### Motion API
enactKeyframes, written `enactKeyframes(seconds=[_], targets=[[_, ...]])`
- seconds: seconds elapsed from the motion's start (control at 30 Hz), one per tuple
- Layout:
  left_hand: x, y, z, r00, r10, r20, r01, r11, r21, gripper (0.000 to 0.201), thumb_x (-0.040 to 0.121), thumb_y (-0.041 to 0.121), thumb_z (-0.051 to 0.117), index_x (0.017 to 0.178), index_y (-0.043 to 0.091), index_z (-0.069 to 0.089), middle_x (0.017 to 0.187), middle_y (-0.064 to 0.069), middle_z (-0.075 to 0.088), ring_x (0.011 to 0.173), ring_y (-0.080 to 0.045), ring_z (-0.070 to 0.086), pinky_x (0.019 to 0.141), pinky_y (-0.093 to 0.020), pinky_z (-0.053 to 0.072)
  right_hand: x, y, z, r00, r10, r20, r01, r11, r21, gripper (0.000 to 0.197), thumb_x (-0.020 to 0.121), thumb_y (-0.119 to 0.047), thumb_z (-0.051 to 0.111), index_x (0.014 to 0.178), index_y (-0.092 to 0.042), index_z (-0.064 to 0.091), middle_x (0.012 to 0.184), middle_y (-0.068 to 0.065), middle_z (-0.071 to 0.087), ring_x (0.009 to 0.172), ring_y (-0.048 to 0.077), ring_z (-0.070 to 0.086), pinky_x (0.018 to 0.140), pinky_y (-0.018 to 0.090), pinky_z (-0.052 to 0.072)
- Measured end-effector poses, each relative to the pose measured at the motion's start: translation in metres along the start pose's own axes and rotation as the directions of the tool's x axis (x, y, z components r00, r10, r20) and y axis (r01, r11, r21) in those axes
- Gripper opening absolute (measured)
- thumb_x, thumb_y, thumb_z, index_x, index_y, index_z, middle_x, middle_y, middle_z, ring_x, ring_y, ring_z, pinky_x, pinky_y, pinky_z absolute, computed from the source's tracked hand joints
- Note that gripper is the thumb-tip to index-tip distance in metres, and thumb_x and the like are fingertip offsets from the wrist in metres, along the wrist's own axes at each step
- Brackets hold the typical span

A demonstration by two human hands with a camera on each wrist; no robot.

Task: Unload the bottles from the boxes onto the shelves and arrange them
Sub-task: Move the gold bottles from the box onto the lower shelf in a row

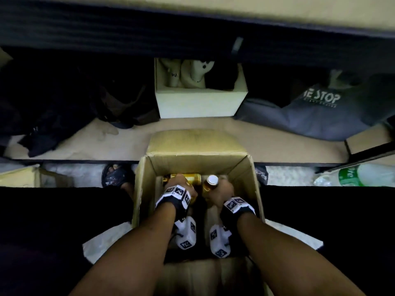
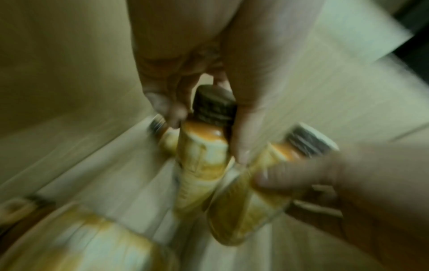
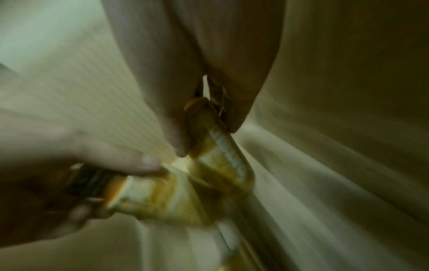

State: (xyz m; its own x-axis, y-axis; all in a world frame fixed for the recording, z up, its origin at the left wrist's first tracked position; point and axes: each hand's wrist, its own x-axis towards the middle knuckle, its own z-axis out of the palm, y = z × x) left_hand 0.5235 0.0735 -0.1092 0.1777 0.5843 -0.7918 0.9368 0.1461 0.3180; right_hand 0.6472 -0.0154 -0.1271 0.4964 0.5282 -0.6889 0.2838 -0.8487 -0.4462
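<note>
While we are reaching inside the cardboard box (image 1: 145, 189), our left hand (image 1: 181, 185) and right hand (image 1: 221, 192) are each gripping one bottle (image 2: 204, 155) by the neck.

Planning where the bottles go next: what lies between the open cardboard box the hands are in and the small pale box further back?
In the head view, between the cardboard box and the pale box lies only bare tan shelf board, crossed by the cardboard box's folded-back flap.
</note>
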Motion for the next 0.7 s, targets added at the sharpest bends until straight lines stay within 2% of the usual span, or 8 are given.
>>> enactKeyframes(seconds=[0.07,0.17,0.23,0.37,0.47,0.57,0.63,0.7], targets=[[-0.018,0.017,-0.012,0.995,0.046,-0.087,-0.044,0.999,0.022,0.053,0.059,0.034,0.085,0.104,0.012,0.067,0.111,-0.009,0.068,0.103,-0.030,0.065,0.076,-0.028,0.051,-0.013,-0.016,-0.016,0.994,-0.085,-0.063,0.083,0.996,-0.023,0.031,0.071,-0.032,0.078,0.093,-0.013,0.072,0.095,0.006,0.073,0.092,0.023,0.069,0.073,0.028,0.053],[-0.041,0.038,-0.030,0.968,0.120,-0.222,-0.129,0.991,-0.025,0.064,0.059,0.033,0.088,0.113,0.009,0.064,0.118,-0.011,0.065,0.110,-0.031,0.061,0.086,-0.031,0.052,-0.039,-0.034,-0.049,0.979,-0.161,-0.129,0.161,0.987,-0.005,0.039,0.064,-0.025,0.085,0.098,-0.011,0.073,0.097,0.004,0.072,0.092,0.020,0.068,0.070,0.024,0.049],[-0.059,0.052,-0.045,0.938,0.191,-0.291,-0.228,0.969,-0.100,0.068,0.058,0.031,0.089,0.116,0.008,0.062,0.117,-0.010,0.065,0.109,-0.029,0.061,0.087,-0.032,0.052,-0.053,-0.042,-0.073,0.972,-0.177,-0.152,0.186,0.982,0.045,0.037,0.060,-0.022,0.086,0.094,-0.012,0.073,0.092,0.001,0.072,0.088,0.019,0.068,0.071,0.024,0.052],[-0.103,0.081,-0.077,0.842,0.351,-0.409,-0.466,0.856,-0.225,0.062,0.050,0.028,0.093,0.104,0.009,0.069,0.101,-0.005,0.071,0.096,-0.022,0.065,0.084,-0.031,0.053,-0.085,-0.062,-0.123,0.932,-0.288,-0.221,0.324,0.935,0.148,0.033,0.056,-0.018,0.085,0.085,-0.010,0.072,0.083,0.001,0.074,0.078,0.018,0.070,0.077,0.034,0.059],[-0.140,0.100,-0.099,0.736,0.471,-0.485,-0.644,0.708,-0.290,0.048,0.052,0.027,0.092,0.095,0.018,0.074,0.090,0.003,0.074,0.088,-0.013,0.068,0.083,-0.027,0.054,-0.115,-0.079,-0.159,0.843,-0.443,-0.305,0.504,0.848,0.164,0.039,0.054,-0.016,0.086,0.090,-0.016,0.071,0.086,-0.004,0.074,0.080,0.013,0.070,0.079,0.034,0.059],[-0.179,0.119,-0.126,0.622,0.564,-0.544,-0.771,0.563,-0.298,0.045,0.055,0.026,0.091,0.096,0.018,0.076,0.089,0.005,0.074,0.086,-0.010,0.069,0.086,-0.032,0.056,-0.152,-0.093,-0.194,0.751,-0.536,-0.386,0.631,0.756,0.178,0.048,0.050,-0.027,0.088,0.094,-0.019,0.070,0.088,-0.005,0.075,0.084,0.011,0.071,0.080,0.035,0.059],[-0.207,0.132,-0.144,0.544,0.621,-0.564,-0.834,0.478,-0.277,0.048,0.051,0.032,0.090,0.095,0.017,0.076,0.088,0.004,0.075,0.086,-0.011,0.070,0.085,-0.036,0.057,-0.180,-0.103,-0.218,0.679,-0.596,-0.428,0.712,0.677,0.187,0.046,0.055,-0.023,0.089,0.096,-0.019,0.070,0.089,-0.003,0.075,0.084,0.010,0.071,0.079,0.034,0.059],[-0.233,0.144,-0.160,0.491,0.669,-0.558,-0.869,0.427,-0.252,0.054,0.045,0.045,0.087,0.090,0.016,0.077,0.084,0.003,0.076,0.086,-0.013,0.071,0.083,-0.039,0.058,-0.210,-0.116,-0.243,0.594,-0.652,-0.472,0.788,0.588,0.181,0.038,0.063,-0.013,0.087,0.096,-0.018,0.069,0.089,-0.003,0.075,0.081,0.005,0.069,0.074,0.027,0.056]])
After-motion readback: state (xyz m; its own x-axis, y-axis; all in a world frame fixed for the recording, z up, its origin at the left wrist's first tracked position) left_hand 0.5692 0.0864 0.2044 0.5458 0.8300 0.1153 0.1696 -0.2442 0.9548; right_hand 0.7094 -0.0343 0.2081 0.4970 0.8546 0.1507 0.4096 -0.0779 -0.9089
